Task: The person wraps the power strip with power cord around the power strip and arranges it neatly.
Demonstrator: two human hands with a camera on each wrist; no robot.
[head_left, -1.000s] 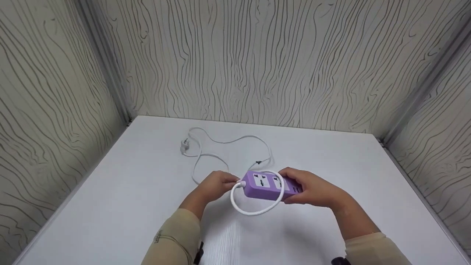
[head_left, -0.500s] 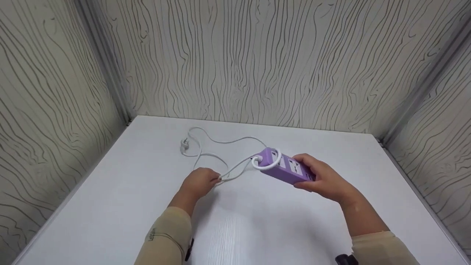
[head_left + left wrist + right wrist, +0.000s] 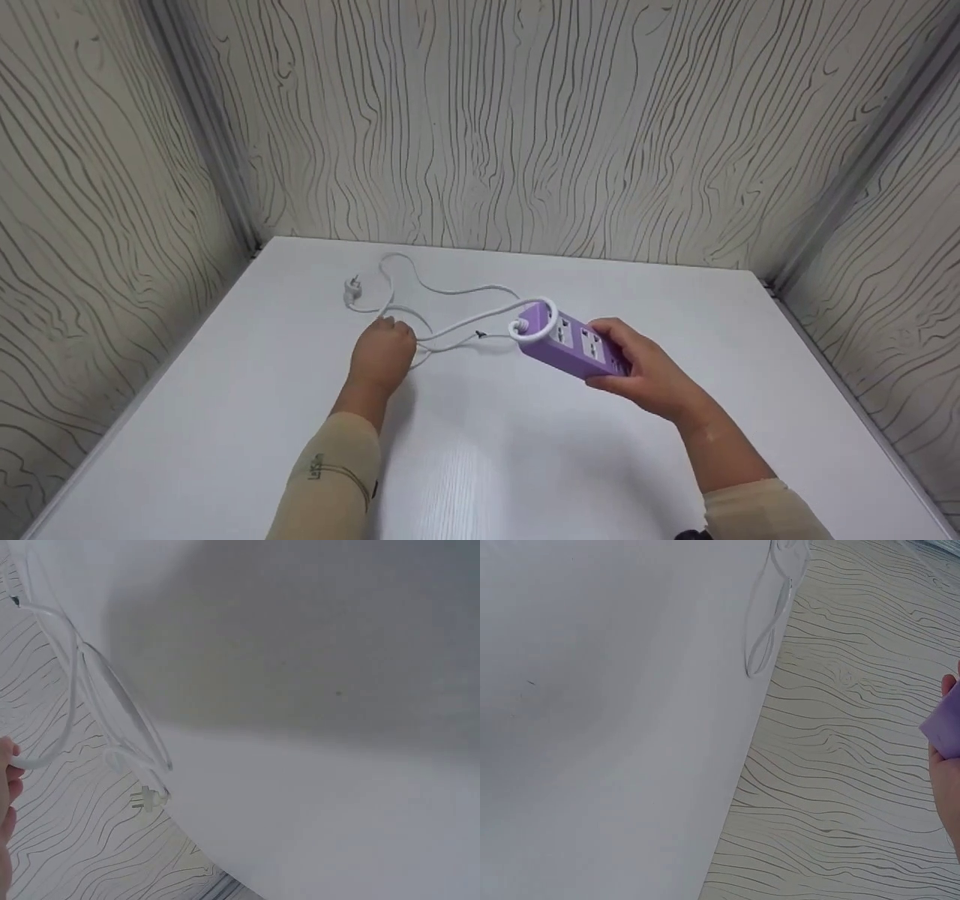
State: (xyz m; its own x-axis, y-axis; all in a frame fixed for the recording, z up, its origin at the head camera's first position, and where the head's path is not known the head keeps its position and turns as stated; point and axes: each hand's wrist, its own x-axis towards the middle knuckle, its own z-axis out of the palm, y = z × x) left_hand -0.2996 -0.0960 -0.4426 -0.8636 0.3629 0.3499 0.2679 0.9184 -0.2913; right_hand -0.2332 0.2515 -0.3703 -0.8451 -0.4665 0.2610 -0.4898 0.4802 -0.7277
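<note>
My right hand (image 3: pixel 645 367) grips the near right end of a purple power strip (image 3: pixel 574 345), held tilted above the white table. White sockets face up on it, and the start of its white cord loops over its left end. In the right wrist view only a corner of the power strip (image 3: pixel 943 727) shows. Left of the strip, my left hand (image 3: pixel 382 356) holds the cord; in the left wrist view its fingers (image 3: pixel 9 799) curl round the cord (image 3: pixel 73 690). Beyond that hand, the plug (image 3: pixel 352 291) lies on the table with its prongs visible.
The rest of the cord (image 3: pixel 450 292) lies in loose loops towards the back of the table (image 3: pixel 480 465). A small dark tie (image 3: pixel 480 334) sits on the cord between the hands. Wood-patterned panels (image 3: pixel 480 135) stand behind and on both sides.
My left hand has moved from beside the power strip leftward and away, drawing out a length of cord. My right hand has shifted the strip away and slightly right, turning its cord end backward.
</note>
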